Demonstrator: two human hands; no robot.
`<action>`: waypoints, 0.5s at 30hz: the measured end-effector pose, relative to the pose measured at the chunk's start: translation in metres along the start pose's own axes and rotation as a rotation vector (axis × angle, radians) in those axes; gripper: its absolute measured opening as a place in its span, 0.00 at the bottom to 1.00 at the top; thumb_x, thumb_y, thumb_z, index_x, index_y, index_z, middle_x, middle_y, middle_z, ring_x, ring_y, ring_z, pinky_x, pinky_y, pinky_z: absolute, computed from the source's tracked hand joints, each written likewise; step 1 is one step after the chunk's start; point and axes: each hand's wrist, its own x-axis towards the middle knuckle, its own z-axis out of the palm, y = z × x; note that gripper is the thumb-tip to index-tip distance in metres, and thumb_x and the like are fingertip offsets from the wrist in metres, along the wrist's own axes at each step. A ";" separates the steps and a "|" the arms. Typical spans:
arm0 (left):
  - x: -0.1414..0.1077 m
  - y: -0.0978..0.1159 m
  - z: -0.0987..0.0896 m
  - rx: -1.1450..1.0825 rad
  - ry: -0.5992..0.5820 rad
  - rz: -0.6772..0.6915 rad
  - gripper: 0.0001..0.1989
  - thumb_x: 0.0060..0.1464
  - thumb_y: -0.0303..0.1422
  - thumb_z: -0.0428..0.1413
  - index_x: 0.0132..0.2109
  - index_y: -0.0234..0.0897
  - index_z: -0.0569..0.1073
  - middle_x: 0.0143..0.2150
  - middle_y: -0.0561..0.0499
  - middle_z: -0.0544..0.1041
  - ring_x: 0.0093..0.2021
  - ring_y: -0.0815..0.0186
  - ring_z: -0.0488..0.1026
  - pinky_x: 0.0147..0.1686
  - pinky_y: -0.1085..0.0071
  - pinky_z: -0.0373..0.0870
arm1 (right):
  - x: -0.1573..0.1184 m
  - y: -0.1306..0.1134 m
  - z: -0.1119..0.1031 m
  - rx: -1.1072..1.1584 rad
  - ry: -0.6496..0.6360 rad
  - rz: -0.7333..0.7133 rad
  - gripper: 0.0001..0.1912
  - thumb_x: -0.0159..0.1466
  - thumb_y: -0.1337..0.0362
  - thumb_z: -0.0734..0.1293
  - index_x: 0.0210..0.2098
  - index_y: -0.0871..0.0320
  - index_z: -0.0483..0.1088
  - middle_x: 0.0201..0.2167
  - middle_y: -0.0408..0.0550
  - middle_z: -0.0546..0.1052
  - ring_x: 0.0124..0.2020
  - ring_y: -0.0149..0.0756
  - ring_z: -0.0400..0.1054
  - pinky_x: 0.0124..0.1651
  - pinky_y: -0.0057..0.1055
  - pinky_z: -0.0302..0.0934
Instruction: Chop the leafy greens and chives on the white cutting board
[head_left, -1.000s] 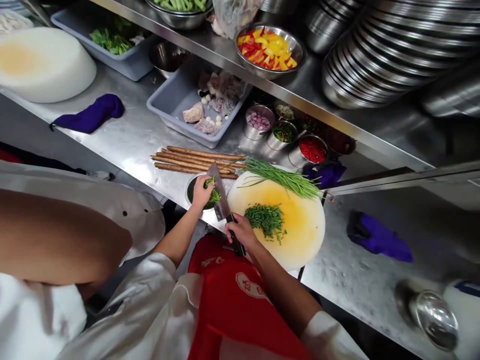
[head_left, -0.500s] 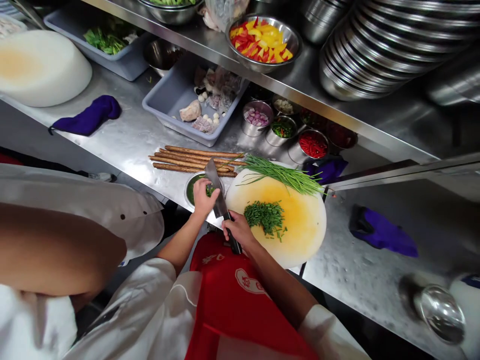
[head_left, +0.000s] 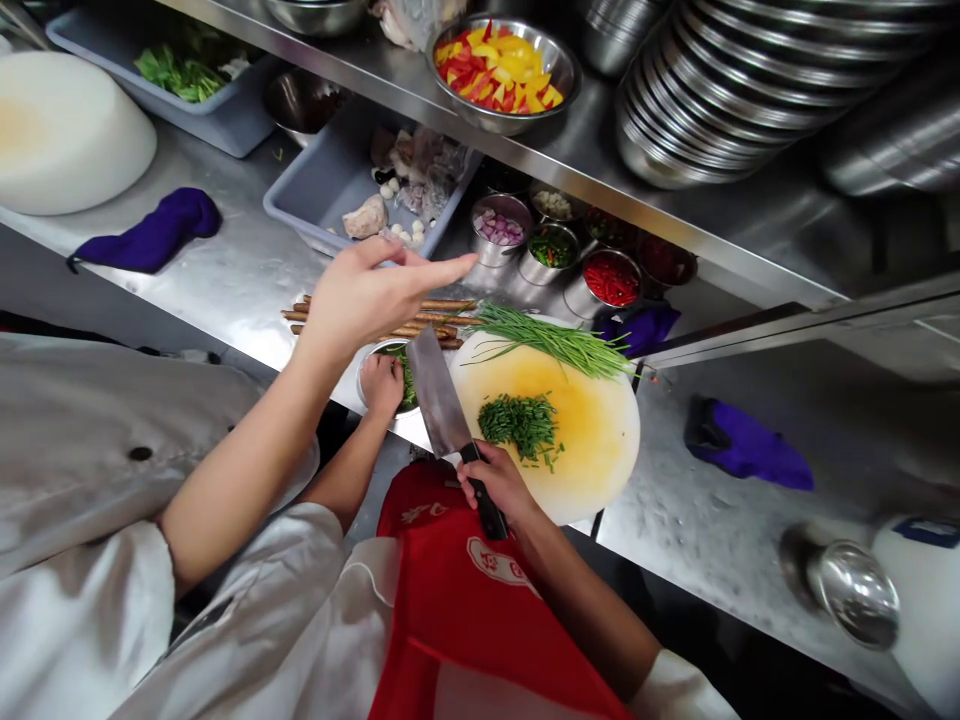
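Note:
My right hand (head_left: 495, 485) is closed round the black handle of a cleaver (head_left: 441, 392), its broad blade pointing up and left over the counter's edge. My left hand (head_left: 382, 382) reaches into a metal bowl (head_left: 391, 347) of chopped greens, its fingers partly hidden among them. On the round white cutting board (head_left: 592, 440) lies a pile of chopped green stalks (head_left: 521, 425). Long uncut stalks (head_left: 559, 340) rest along the board's far edge.
A co-worker's hand (head_left: 375, 290) stretches in from the left above brown sticks (head_left: 435, 318). Behind stand a grey tub (head_left: 300, 195) and small metal pots (head_left: 499, 230). A metal shelf (head_left: 540, 165) overhangs the counter. Purple cloths (head_left: 161, 230) lie about.
My left hand has moved from beside the blade down into the bowl. The cleaver has shifted slightly lower. A co-worker's hand has come over the counter, pointing right.

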 end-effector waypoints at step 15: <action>-0.082 0.110 0.009 -0.247 -0.176 0.548 0.25 0.61 0.48 0.53 0.55 0.34 0.71 0.58 0.36 0.72 0.61 0.51 0.68 0.63 0.54 0.65 | -0.146 0.124 -0.168 0.495 0.438 -0.243 0.09 0.53 0.62 0.71 0.30 0.55 0.66 0.23 0.41 0.71 0.18 0.29 0.62 0.20 0.27 0.57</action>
